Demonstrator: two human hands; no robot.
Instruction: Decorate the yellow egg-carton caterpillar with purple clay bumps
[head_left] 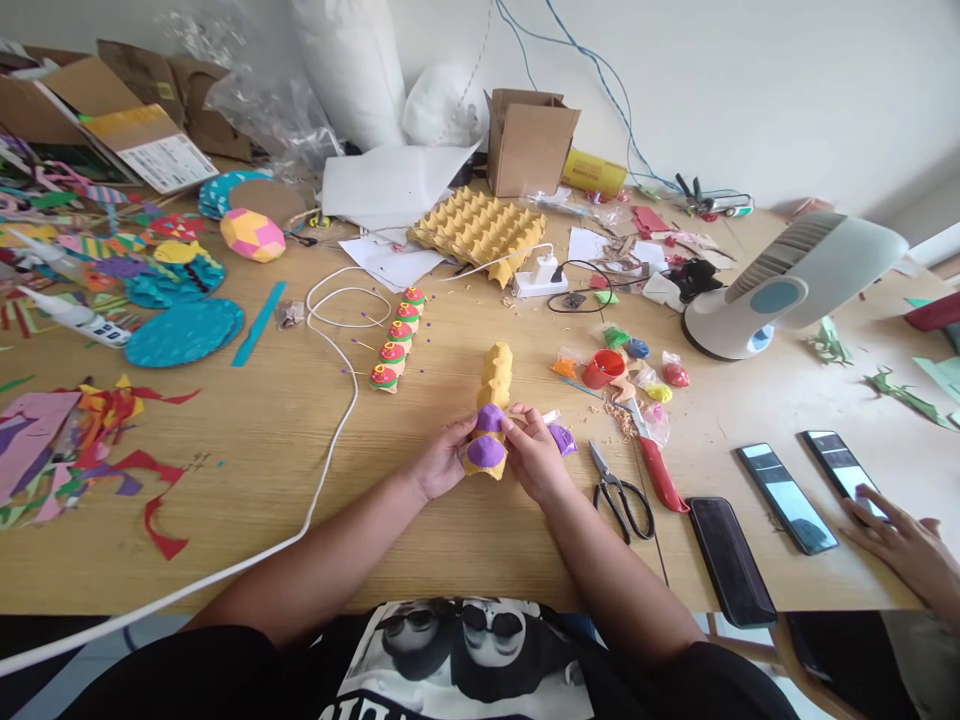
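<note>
Between my two hands is a yellow egg-carton strip (pixel 496 372), its two nearest bumps covered in purple clay (pixel 486 452). My left hand (pixel 444 458) grips the strip's left side, thumb near the upper purple bump. On the right side, my right hand (pixel 534 452) closes on the strip, its thumb pressed against that same bump. A small bag of purple clay (pixel 562 438) lies just past my right hand. Black-handled scissors (pixel 621 492) and a red-handled knife (pixel 661 475) rest to the right. A finished-looking strip with red and green bumps (pixel 393 352) sits farther left.
A white cable (pixel 335 440) crosses the table on the left. Paper scraps (pixel 45 450) and teal discs (pixel 184 332) lie there too. Toward the right are a red cup (pixel 604 369), clay bags, a white fan (pixel 795 280), several phones (pixel 787 498) and another person's hand (pixel 904 540).
</note>
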